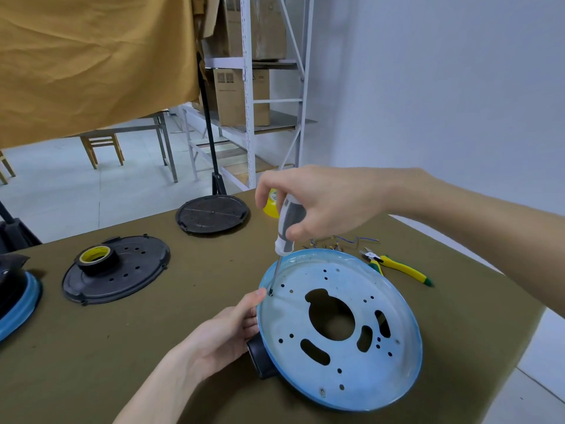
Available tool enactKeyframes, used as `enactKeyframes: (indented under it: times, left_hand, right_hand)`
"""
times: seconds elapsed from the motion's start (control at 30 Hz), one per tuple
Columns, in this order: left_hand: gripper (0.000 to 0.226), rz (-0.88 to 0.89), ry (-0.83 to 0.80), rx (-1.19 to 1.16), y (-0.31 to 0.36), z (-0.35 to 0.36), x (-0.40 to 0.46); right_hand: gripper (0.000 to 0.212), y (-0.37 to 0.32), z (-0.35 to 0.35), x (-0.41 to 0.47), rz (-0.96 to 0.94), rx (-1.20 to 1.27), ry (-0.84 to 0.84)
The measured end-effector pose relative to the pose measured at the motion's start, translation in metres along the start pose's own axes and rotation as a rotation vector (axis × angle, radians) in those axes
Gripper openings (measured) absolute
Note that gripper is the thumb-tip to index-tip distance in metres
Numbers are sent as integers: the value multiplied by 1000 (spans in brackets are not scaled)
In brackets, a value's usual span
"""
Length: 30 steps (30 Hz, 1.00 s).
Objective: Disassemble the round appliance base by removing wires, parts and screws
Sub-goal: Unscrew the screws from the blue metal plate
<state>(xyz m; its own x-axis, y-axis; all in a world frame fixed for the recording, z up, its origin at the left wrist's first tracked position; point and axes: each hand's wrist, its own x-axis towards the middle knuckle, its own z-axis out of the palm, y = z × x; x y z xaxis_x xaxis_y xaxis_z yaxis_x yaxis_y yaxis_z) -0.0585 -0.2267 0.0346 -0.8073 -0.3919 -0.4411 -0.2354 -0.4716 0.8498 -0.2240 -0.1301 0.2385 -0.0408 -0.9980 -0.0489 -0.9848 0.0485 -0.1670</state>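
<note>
Left of the round base point(339, 328), two black covers point(116, 269) point(212, 214) already lie stripped off on the worktop point(153, 347). My left hand point(227, 333) curls round the base's left rim, tilting it up. My right hand point(321, 203) grips the screwdriver point(287, 228), tip in a screw near that rim. Beyond the base, cut wires point(342, 241) and pliers point(397, 266). Another screw shows near the lower rim: nearly stripped, I reckon.

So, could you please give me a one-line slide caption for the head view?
Right hand drives a screwdriver into the blue round base while the left hand steadies its rim.
</note>
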Motion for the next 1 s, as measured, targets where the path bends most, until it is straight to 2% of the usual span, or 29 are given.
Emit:
enactKeyframes:
  times: [0.13, 0.23, 0.33, 0.37, 0.5, 0.53, 0.63, 0.7, 0.77, 0.9, 1.0]
  left_hand:
    - [55, -14, 16, -9, 0, 0, 0]
    - [63, -4, 18, -17, -1, -1, 2]
    - [64, -5, 9, -20, -1, -1, 2]
    - [62, -10, 10, -17, -1, -1, 2]
    - [49, -20, 4, -6, 0, -2, 2]
    - [48, -22, 2, -11, 0, -2, 2]
    - [49, -18, -3, -12, 0, -2, 4]
    - [52, -14, -5, -17, 0, -2, 4]
    - [56, -19, 1, -16, 0, -2, 5]
    - [62, -29, 17, -31, 0, -4, 7]
    - [67, -27, 5, -52, -1, -6, 10]
  right_hand:
    - [46, 8, 18, 5, 127, -259, 238]
    - [34, 12, 11, 7, 33, -38, 134]
    - [43, 10, 2, 5, -70, 124, 25]
    - [42, 8, 3, 5, -74, 92, 38]
    - [52, 4, 17, 7, 76, -379, 212]
    - [52, 4, 18, 9, 78, -414, 241]
    - [32, 2, 11, 11, -53, -119, 167]
    - [37, 1, 4, 10, -124, 17, 70]
    - [42, 0, 7, 10, -122, -11, 72]
    - [51, 1, 18, 13, 34, -332, 244]
    - [29, 1, 13, 14, 10, -118, 132]
